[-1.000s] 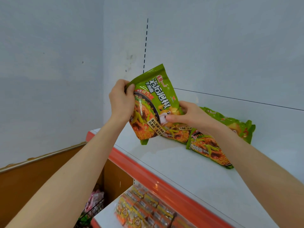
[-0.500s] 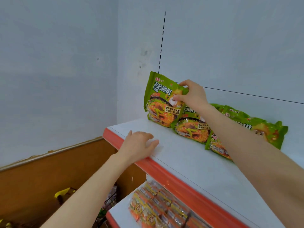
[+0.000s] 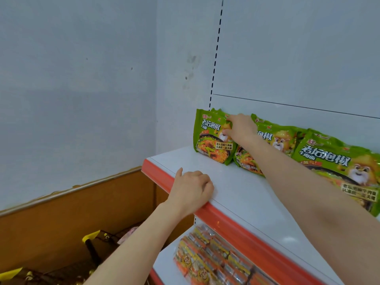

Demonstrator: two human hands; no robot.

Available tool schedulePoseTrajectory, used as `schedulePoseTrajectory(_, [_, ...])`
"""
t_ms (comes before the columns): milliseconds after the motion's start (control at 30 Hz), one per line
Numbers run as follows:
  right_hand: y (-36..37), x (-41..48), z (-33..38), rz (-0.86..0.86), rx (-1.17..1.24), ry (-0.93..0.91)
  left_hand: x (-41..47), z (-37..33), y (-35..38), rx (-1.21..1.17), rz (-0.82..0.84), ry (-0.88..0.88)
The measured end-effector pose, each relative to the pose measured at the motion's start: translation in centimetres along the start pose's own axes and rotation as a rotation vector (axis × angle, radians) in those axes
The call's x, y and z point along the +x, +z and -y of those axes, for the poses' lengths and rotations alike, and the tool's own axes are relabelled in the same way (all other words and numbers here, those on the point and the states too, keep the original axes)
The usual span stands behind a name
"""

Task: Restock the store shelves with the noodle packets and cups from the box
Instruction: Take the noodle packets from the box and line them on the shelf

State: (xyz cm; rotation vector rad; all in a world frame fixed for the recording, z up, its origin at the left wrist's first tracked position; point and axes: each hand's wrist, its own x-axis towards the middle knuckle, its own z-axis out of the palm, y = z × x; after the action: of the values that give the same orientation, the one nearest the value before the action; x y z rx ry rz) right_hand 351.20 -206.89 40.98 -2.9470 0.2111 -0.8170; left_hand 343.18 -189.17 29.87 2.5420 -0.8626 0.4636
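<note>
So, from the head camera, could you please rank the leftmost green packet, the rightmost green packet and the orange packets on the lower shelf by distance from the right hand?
1. Leftmost green packet: under the right hand.
2. Rightmost green packet: along the row, right.
3. Orange packets: lower shelf, below.

Green noodle packets (image 3: pixel 212 138) stood upright in an overlapping row, leaning against the back panel on the white shelf (image 3: pixel 236 192)

Both forearms are bare, no sleeves showing; the left hand (image 3: pixel 192 189) and right hand (image 3: pixel 240 128) carry no rings or gloves.
</note>
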Motion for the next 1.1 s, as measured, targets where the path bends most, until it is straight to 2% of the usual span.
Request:
schedulePoseTrajectory(167, [0.1,-0.1,-0.1,-0.018,-0.246,-0.057,-0.4,-0.1,-0.1,-0.006,-0.010,0.020])
schedulePoseTrajectory(333, [0.1,-0.6,-0.2,0.047,-0.241,-0.029,-0.5,-0.2,-0.2,0.010,0.009,0.029])
schedulePoseTrajectory(433, [-0.5,-1.7,-0.1,0.007,-0.182,-0.046,-0.5,-0.6,-0.5,0.061,0.032,0.015])
schedulePoseTrajectory(533, [-1.8,-3.1,0.6,-0.056,-0.082,-0.110,-0.6,-1.3,-1.2,0.194,-0.013,-0.015])
schedulePoseTrajectory(600, [-3.0,-4.2,1.5,-0.101,0.024,-0.161,-1.1,-1.7,-1.8,0.242,-0.094,-0.033])
schedulePoseTrajectory(733, [-4.8,-6.5,4.2,-0.125,0.205,-0.261,-3.5,-2.7,-2.3,0.234,-0.376,0.022])
schedulePoseTrajectory(800, [-5.3,-7.7,6.1,-0.106,0.262,-0.341,-5.3,-3.1,-2.5,0.275,-0.431,0.023])
schedulePoseTrajectory(933, [-4.8,-10.7,10.2,-0.027,0.395,-0.478,-9.9,-3.0,-2.9,0.327,-0.464,-0.012])
schedulePoseTrajectory(1100, [-2.4,-16.0,15.1,0.120,0.521,-0.555,-17.4,-1.4,-2.5,0.437,-0.374,-0.200])
